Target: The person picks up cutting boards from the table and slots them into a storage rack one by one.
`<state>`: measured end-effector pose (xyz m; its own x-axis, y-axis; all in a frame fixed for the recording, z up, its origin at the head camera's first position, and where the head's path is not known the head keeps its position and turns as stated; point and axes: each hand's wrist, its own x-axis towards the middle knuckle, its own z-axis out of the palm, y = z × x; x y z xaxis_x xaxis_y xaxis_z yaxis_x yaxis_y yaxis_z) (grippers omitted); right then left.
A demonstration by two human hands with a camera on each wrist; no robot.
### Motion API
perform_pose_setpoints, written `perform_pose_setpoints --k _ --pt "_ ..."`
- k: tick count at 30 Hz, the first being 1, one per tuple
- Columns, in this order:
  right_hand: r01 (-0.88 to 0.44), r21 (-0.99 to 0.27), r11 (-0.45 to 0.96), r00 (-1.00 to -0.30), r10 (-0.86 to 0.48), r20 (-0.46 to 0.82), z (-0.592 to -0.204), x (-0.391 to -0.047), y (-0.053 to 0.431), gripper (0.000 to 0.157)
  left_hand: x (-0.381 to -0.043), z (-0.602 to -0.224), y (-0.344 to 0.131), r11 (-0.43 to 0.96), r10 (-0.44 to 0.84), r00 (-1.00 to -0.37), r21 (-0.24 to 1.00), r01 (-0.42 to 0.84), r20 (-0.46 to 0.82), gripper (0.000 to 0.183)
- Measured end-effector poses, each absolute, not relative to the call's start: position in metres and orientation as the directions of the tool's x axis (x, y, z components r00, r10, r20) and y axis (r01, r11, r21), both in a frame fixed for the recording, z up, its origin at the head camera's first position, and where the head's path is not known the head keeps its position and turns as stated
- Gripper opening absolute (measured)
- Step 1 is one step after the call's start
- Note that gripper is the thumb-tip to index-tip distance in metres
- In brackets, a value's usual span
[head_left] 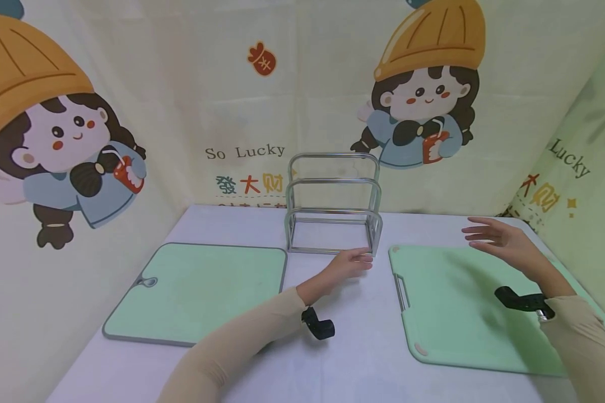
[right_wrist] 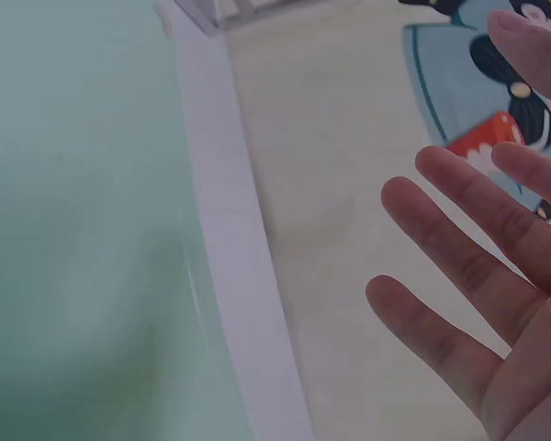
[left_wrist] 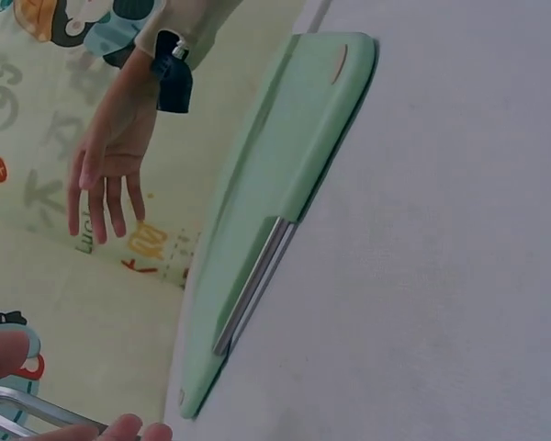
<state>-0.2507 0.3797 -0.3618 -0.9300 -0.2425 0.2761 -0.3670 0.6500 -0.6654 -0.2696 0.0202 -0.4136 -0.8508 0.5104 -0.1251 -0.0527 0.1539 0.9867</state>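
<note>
A silver metal-wire rack (head_left: 333,211) with several upright loops stands at the back middle of the table. My left hand (head_left: 347,264) is held just in front of its lower right corner, fingers loosely extended and holding nothing. In the left wrist view, the thumb (left_wrist: 2,355) and fingertips appear beside a rack bar (left_wrist: 37,404). On the right lies a green cutting board (head_left: 448,313) with a metal bar set in its left edge. My right hand (head_left: 509,246) hovers above the back of this board, fingers spread and nothing in them, as the right wrist view confirms.
Another green cutting board (head_left: 212,296), grey-edged with a small grey hanging hole, lies flat on the left. A white cloth covers the table (head_left: 353,358). Behind and at both sides hangs a printed curtain (head_left: 322,101) with cartoon figures.
</note>
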Motion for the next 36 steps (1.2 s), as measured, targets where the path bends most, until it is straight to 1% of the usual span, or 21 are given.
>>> perform_pose_setpoints --k 6,8,14,18,23,36 --pt "-0.332 -0.653 0.681 -0.942 -0.201 0.268 -0.362 -0.246 0.405 0.047 -0.269 -0.412 0.033 0.151 0.485 -0.851 0.978 -0.144 -0.201 0.046" --pt "-0.327 -0.667 0.669 -0.944 -0.196 0.266 -0.363 -0.244 0.412 0.047 -0.270 -0.414 0.036 0.150 0.479 -0.850 0.974 -0.169 -0.221 0.046" --pt "-0.370 -0.704 0.607 -0.929 -0.241 0.281 -0.367 -0.241 0.431 0.050 -0.271 -0.419 0.046 0.128 0.456 -0.853 0.967 -0.219 -0.253 0.044" --pt "-0.360 -0.686 0.632 -0.933 -0.247 0.262 -0.370 -0.240 0.445 0.050 -0.270 -0.419 0.051 0.132 0.463 -0.845 0.964 -0.233 -0.268 0.043" --pt "-0.282 -0.686 0.670 -0.959 -0.192 0.207 -0.374 -0.239 0.463 0.048 -0.268 -0.416 0.057 0.133 0.470 -0.835 0.958 -0.254 -0.286 0.045" --pt "-0.124 -0.742 0.659 -0.992 -0.095 0.082 -0.381 -0.234 0.497 0.036 -0.268 -0.412 0.071 0.170 0.423 -0.828 0.930 -0.327 -0.369 0.040"
